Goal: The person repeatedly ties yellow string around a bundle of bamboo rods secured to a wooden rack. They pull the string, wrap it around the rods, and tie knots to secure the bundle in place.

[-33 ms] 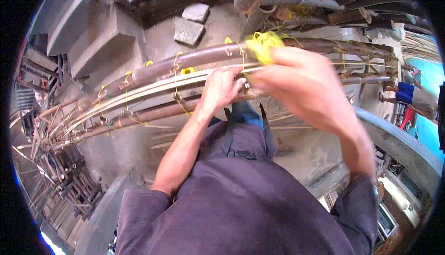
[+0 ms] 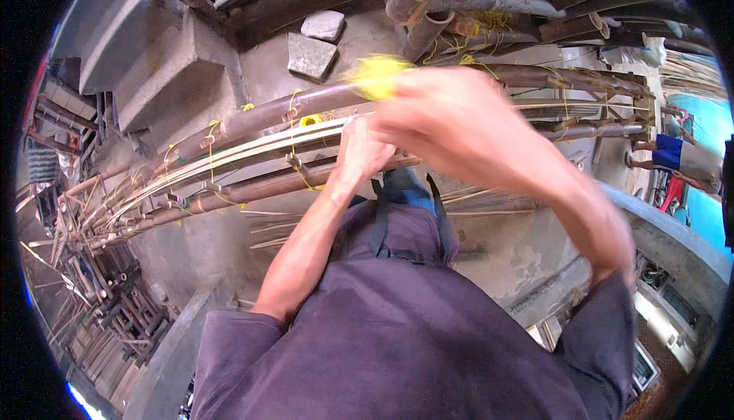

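My left hand (image 2: 364,149) is closed around a bundle of long, pale split-bamboo strips (image 2: 229,151) in the middle of the view. The strips run sideways between two long brown poles, the far pole (image 2: 267,112) and the near pole (image 2: 252,188). Above and partly over the left hand, my right hand (image 2: 440,110) is blurred by motion. At its fingertips is a tangled hank of bright yellow twine (image 2: 380,76), which overlaps the far pole. The right hand hides part of the strips and some of the left fingers. Yellow ties (image 2: 290,118) cross the strips at intervals.
A yellow roll (image 2: 311,120) lies beyond the strips. Two stone blocks (image 2: 312,55) rest on the floor past the far pole, beside concrete steps (image 2: 183,61). Thick brown poles (image 2: 489,0) are stacked at the upper right. Another person (image 2: 680,156) is at the far right.
My right hand has swept left with the yellow twine, from right of the left hand to above it. The left hand stays on the strips in nearly the same place.
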Available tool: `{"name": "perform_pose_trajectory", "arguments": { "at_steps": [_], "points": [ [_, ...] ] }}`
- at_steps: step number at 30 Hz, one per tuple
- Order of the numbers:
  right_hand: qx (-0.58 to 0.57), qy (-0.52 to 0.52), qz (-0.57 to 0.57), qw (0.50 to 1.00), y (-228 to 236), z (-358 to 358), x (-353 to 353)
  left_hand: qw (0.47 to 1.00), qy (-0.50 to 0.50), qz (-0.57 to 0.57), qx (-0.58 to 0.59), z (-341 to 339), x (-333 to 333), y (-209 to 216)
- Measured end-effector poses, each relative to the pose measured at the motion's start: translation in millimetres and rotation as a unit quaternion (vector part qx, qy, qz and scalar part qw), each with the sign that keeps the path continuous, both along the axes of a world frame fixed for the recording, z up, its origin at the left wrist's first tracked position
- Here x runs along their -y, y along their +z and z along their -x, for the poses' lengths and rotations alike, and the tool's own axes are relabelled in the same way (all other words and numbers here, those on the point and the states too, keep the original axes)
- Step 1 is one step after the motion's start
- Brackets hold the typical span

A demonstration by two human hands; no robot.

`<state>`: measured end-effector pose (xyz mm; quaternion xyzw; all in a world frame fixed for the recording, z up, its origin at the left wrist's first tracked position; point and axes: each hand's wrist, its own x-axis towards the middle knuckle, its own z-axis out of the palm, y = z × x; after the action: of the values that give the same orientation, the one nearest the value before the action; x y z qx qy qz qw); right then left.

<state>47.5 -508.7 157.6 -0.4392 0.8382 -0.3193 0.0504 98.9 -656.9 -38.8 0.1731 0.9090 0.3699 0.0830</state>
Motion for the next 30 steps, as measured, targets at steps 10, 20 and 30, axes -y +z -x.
{"name": "perform_pose_trajectory", "arguments": {
  "at_steps": [10, 20, 30],
  "points": [
    [0.286, -0.255, 0.106, 0.918, -219, 80, -13, 0.999, 0.005, 0.035, -0.004, 14, -18, 0],
    [0.273, -0.072, -0.133, 0.95, -248, -130, 26, 0.926, 0.102, -0.287, 0.224, 26, -16, 19],
    [0.146, -0.066, -0.13, 0.978, -222, -138, 10, 0.909, 0.064, -0.114, 0.396, 168, -13, -53]
  ]
}}
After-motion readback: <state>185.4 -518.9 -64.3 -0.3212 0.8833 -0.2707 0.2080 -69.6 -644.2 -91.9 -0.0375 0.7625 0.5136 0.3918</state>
